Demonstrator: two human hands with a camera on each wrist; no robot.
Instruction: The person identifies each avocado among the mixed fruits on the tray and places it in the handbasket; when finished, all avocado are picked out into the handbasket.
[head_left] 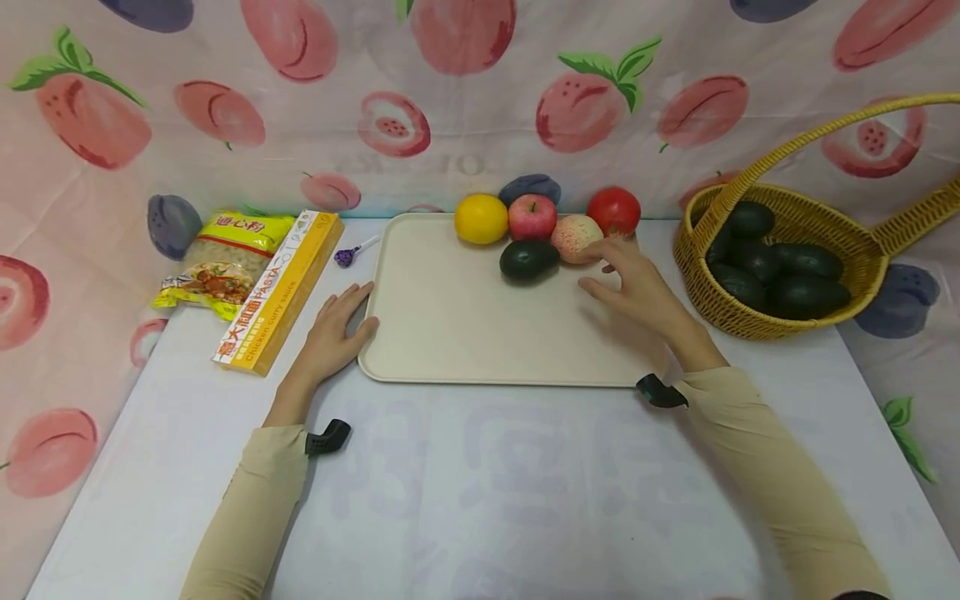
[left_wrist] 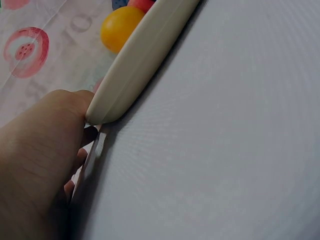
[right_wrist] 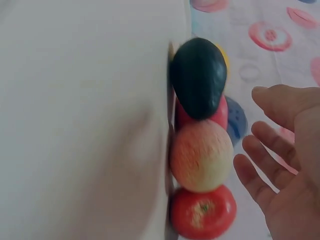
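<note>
My left hand (head_left: 337, 331) rests at the left edge of a beige tray (head_left: 450, 333), fingers stretched out and thumb at the rim. Over the tray's right part hovers my right hand (head_left: 637, 287), its fingers loosely bent with nothing between them. Nearest to its fingertips is a pinkish peach (head_left: 576, 238); in the right wrist view the peach (right_wrist: 201, 156) is apart from the fingers. Left of the peach lies a dark green avocado (head_left: 529, 261). Behind them, along the tray's far side, sit a yellow lemon (head_left: 481, 219), a red apple (head_left: 532, 217) and a red tomato-like fruit (head_left: 613, 212).
A yellow wicker basket (head_left: 693, 283) holding several avocados (head_left: 806, 296) stands right of the tray, its tall handle arching up. On the left lie a pasta bag (head_left: 232, 258), a long pasta box (head_left: 281, 292) and a purple-wrapped lollipop (head_left: 345, 257). A fruit-print cloth hangs behind.
</note>
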